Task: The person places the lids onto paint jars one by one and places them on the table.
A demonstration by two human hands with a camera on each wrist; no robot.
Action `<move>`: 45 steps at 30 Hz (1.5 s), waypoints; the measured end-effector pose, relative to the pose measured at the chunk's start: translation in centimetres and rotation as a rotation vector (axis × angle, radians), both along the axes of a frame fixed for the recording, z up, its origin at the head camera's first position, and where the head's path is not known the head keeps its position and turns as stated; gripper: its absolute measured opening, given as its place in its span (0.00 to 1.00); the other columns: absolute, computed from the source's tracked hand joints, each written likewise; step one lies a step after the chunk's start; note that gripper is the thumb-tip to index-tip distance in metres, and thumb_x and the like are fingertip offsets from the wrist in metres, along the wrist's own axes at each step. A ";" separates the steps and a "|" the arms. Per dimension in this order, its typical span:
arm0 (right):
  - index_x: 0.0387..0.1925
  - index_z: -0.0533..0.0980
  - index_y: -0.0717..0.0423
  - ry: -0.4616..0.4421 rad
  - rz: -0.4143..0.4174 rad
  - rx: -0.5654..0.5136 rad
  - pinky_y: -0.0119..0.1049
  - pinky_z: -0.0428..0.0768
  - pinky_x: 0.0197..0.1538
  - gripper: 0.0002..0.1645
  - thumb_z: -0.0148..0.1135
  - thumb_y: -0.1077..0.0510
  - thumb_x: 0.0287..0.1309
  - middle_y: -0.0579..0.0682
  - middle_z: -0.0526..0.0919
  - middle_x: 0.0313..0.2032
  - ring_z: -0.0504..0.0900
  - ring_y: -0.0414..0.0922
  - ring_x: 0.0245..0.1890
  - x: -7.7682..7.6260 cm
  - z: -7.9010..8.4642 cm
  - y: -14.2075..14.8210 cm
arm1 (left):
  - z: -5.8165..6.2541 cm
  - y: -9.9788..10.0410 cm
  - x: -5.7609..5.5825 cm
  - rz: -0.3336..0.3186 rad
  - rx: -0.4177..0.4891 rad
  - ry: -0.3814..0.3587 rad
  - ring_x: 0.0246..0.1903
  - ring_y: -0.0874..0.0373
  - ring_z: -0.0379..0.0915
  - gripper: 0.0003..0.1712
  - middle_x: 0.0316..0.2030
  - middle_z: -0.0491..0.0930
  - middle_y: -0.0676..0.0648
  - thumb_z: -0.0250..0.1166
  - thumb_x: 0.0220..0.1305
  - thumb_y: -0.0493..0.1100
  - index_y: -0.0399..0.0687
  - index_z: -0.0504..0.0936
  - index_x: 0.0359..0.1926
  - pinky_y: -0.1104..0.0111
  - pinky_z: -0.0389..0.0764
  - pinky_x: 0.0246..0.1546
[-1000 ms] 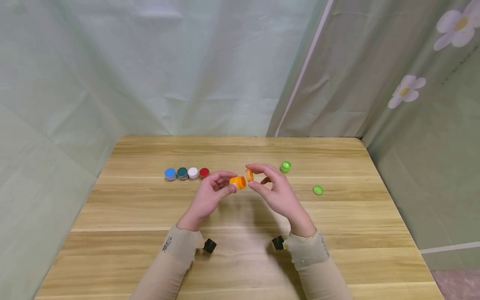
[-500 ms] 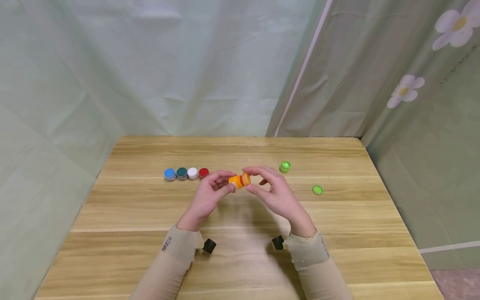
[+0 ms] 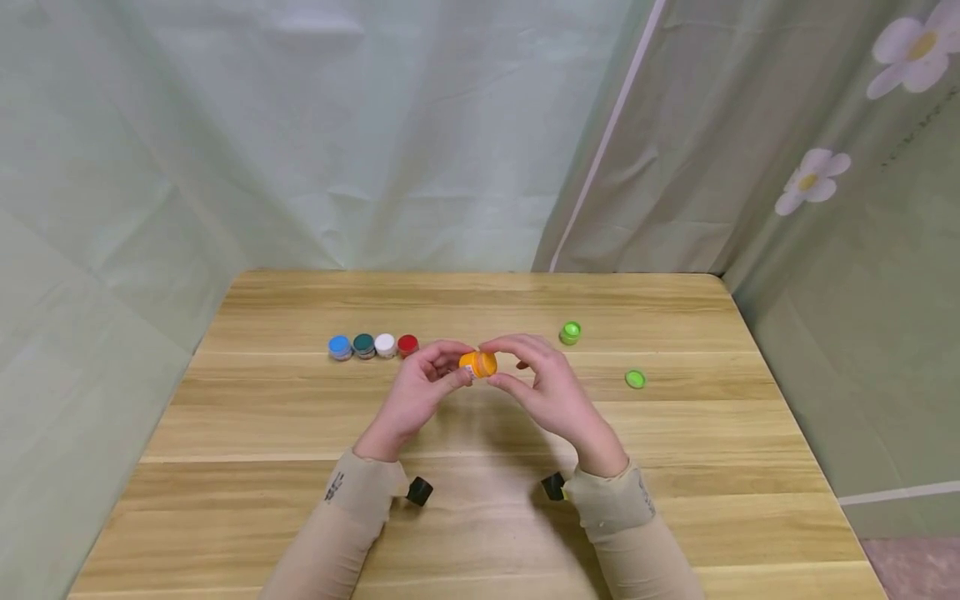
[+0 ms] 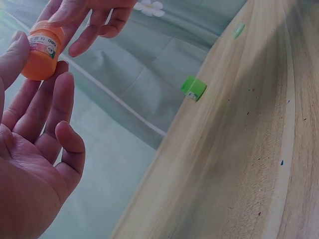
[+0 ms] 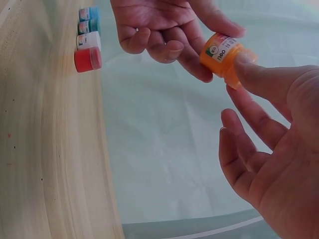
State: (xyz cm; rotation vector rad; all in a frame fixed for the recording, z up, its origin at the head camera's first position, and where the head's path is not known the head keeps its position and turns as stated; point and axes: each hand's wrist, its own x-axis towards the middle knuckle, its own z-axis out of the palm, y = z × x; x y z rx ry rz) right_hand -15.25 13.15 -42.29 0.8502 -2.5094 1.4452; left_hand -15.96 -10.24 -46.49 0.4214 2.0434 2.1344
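Above the middle of the table, my left hand (image 3: 408,402) grips a small orange paint jar (image 3: 468,363) between thumb and fingers. The jar is tilted, its mouth end toward the right, and the left wrist view shows its printed label (image 4: 43,44). My right hand (image 3: 557,398) pinches the orange lid (image 3: 487,364) by its edge with thumb and index finger. That lid sits against the jar's mouth and covers the opening. In the right wrist view the other right fingers (image 5: 244,159) hang loosely curled below.
At the back left, blue (image 3: 340,347), dark green (image 3: 363,346), white (image 3: 386,346) and red (image 3: 407,346) jars stand in a row. An uncapped light-green jar (image 3: 571,333) stands back right, its green lid (image 3: 635,379) lying on the wooden table (image 3: 480,533) nearby.
My right hand has moved left, bringing the orange lid from a gap beside the jar onto its mouth. My left hand and the jar have hardly moved.
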 end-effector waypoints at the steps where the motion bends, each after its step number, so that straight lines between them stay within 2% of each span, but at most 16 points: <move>1: 0.60 0.84 0.50 0.006 0.000 0.004 0.47 0.81 0.53 0.25 0.78 0.62 0.62 0.43 0.86 0.58 0.79 0.45 0.60 0.0 0.0 0.0 | 0.0 0.0 0.0 -0.001 -0.001 0.001 0.51 0.52 0.82 0.17 0.51 0.88 0.43 0.69 0.74 0.34 0.34 0.81 0.60 0.64 0.84 0.52; 12: 0.59 0.85 0.50 0.021 -0.033 0.063 0.46 0.81 0.52 0.24 0.79 0.56 0.63 0.43 0.87 0.56 0.80 0.44 0.57 0.0 0.1 -0.1 | 0.1 -0.1 0.0 0.010 -0.021 0.000 0.51 0.49 0.82 0.17 0.51 0.88 0.43 0.70 0.73 0.34 0.37 0.83 0.59 0.64 0.83 0.52; 17: 0.56 0.85 0.51 0.062 -0.081 0.147 0.47 0.80 0.53 0.22 0.79 0.52 0.62 0.44 0.88 0.48 0.79 0.45 0.53 0.2 0.0 -0.2 | 0.0 -0.1 0.1 0.004 -0.022 -0.005 0.51 0.48 0.81 0.16 0.51 0.88 0.43 0.71 0.73 0.35 0.38 0.83 0.59 0.64 0.82 0.52; 21: 0.52 0.85 0.53 0.123 -0.115 0.241 0.45 0.80 0.55 0.21 0.78 0.47 0.63 0.44 0.86 0.42 0.79 0.47 0.50 0.4 0.0 -0.4 | -0.2 -0.2 0.1 -0.007 -0.025 -0.008 0.50 0.48 0.82 0.16 0.51 0.88 0.43 0.71 0.73 0.36 0.38 0.84 0.58 0.64 0.83 0.51; 26: 0.42 0.85 0.51 0.147 -0.146 0.326 0.42 0.80 0.51 0.19 0.73 0.40 0.67 0.43 0.83 0.38 0.78 0.46 0.47 0.6 0.1 -0.5 | -0.3 -0.1 0.2 -0.041 -0.028 -0.024 0.50 0.48 0.83 0.16 0.51 0.88 0.43 0.71 0.73 0.38 0.39 0.84 0.59 0.63 0.84 0.51; 31: 0.31 0.80 0.46 0.170 -0.168 0.341 0.41 0.79 0.45 0.19 0.69 0.39 0.71 0.41 0.82 0.34 0.77 0.45 0.43 0.8 -0.2 -0.6 | -0.2 0.1 0.3 -0.078 -0.031 -0.014 0.46 0.49 0.84 0.16 0.51 0.89 0.43 0.72 0.72 0.37 0.38 0.85 0.58 0.64 0.84 0.49; 35: 0.28 0.79 0.46 0.171 -0.181 0.351 0.41 0.79 0.42 0.21 0.65 0.40 0.75 0.42 0.83 0.33 0.78 0.46 0.42 0.9 -0.2 -0.5 | 0.0 0.2 0.3 -0.091 -0.032 -0.004 0.43 0.51 0.83 0.17 0.50 0.89 0.44 0.71 0.72 0.37 0.37 0.85 0.58 0.64 0.84 0.47; 37: 0.30 0.81 0.48 0.143 -0.183 0.351 0.42 0.79 0.42 0.22 0.61 0.40 0.78 0.43 0.84 0.34 0.79 0.46 0.42 0.9 -0.2 -0.5 | 0.1 0.2 0.4 -0.084 -0.033 -0.010 0.42 0.52 0.83 0.16 0.49 0.89 0.45 0.70 0.73 0.37 0.36 0.84 0.59 0.62 0.84 0.49; 40: 0.43 0.85 0.51 0.075 -0.174 0.316 0.46 0.81 0.46 0.22 0.56 0.39 0.80 0.45 0.86 0.39 0.81 0.47 0.46 0.8 0.0 -0.3 | 0.2 0.2 0.4 -0.067 -0.028 -0.021 0.41 0.52 0.83 0.16 0.45 0.89 0.48 0.68 0.76 0.38 0.35 0.83 0.59 0.59 0.83 0.51; 43: 0.59 0.83 0.50 0.034 -0.131 0.253 0.49 0.82 0.54 0.24 0.61 0.39 0.78 0.46 0.87 0.47 0.82 0.47 0.53 0.8 0.3 0.2 | 0.2 0.0 0.3 -0.052 -0.029 -0.024 0.39 0.53 0.83 0.15 0.41 0.88 0.50 0.65 0.79 0.40 0.35 0.83 0.59 0.58 0.80 0.50; 45: 0.66 0.79 0.49 0.055 -0.084 0.215 0.51 0.81 0.58 0.28 0.67 0.41 0.73 0.46 0.86 0.52 0.81 0.47 0.56 0.7 0.6 0.5 | 0.2 -0.1 0.2 -0.049 -0.027 -0.022 0.39 0.53 0.83 0.16 0.39 0.88 0.51 0.64 0.80 0.41 0.35 0.82 0.60 0.58 0.78 0.48</move>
